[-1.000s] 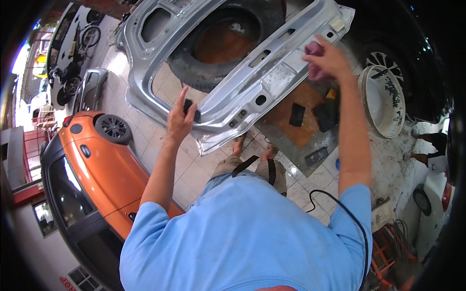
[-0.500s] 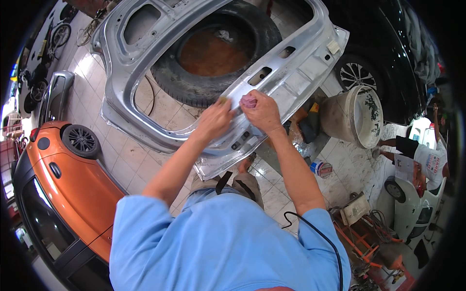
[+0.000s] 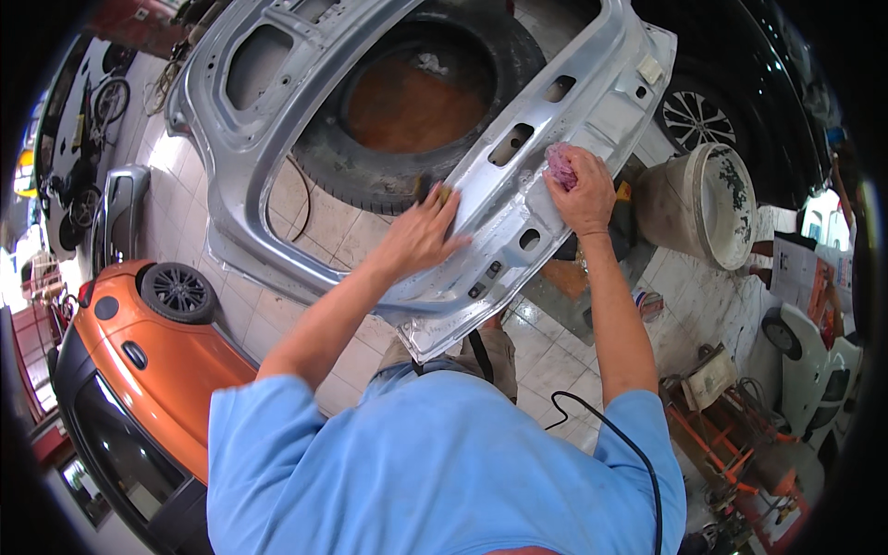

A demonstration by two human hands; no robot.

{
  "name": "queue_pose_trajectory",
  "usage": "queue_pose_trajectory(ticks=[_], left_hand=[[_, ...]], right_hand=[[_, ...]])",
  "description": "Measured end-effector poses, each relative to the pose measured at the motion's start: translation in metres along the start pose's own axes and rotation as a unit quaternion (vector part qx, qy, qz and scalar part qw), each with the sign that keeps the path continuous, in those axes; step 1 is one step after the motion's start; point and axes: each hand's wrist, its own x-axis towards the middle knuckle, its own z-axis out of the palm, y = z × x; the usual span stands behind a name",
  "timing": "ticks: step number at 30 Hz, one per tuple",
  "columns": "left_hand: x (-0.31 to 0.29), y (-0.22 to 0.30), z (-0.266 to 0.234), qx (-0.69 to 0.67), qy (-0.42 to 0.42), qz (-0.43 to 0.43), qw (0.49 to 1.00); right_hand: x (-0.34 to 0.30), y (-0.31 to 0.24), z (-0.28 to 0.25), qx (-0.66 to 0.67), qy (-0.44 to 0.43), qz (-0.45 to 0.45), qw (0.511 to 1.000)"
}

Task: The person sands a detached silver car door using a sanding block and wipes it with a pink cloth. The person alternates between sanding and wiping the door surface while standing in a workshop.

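Note:
A bare silver car body panel [image 3: 541, 199], shaped like a tailgate with a large window opening, lies across a big tire [image 3: 347, 190]. My left hand [image 3: 421, 233] presses on the strip below the window opening, its fingers over a small yellowish pad [image 3: 445, 194]; the hand is slightly blurred. Further right, my right hand [image 3: 586, 196] grips a crumpled pinkish-purple cloth [image 3: 560, 166] at the panel's surface, close to its oblong holes. The panel looks wet and shiny around both hands.
Right of the panel stands a stained whitish bucket [image 3: 673, 208], beside a dark car's wheel [image 3: 696, 122]. An orange car [image 3: 166, 370] is on the left. A can [image 3: 647, 303] sits on the tiled floor. Orange-framed equipment [image 3: 726, 444] stands lower right. A black cable [image 3: 610, 425] crosses my right sleeve.
My right hand has moved right and away along the panel with the cloth, apart from my left hand. My left hand now lies flatter, slightly right. The whole view has shifted a little.

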Motion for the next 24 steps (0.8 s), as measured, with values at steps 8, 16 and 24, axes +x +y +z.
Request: queue_pose_trajectory(ticks=[8, 16, 24], left_hand=[[0.182, -0.023, -0.035, -0.036, 0.064, 0.098, 0.992], [0.189, -0.008, 0.003, 0.260, 0.050, 0.208, 0.942], [0.195, -0.024, -0.078, -0.146, -0.058, 0.102, 0.982]], right_hand=[[0.004, -0.004, -0.008, -0.013, 0.011, 0.003, 1.000], [0.001, -0.002, -0.003, 0.006, -0.002, 0.028, 1.000], [0.000, 0.002, -0.001, 0.008, 0.015, 0.020, 1.000]])
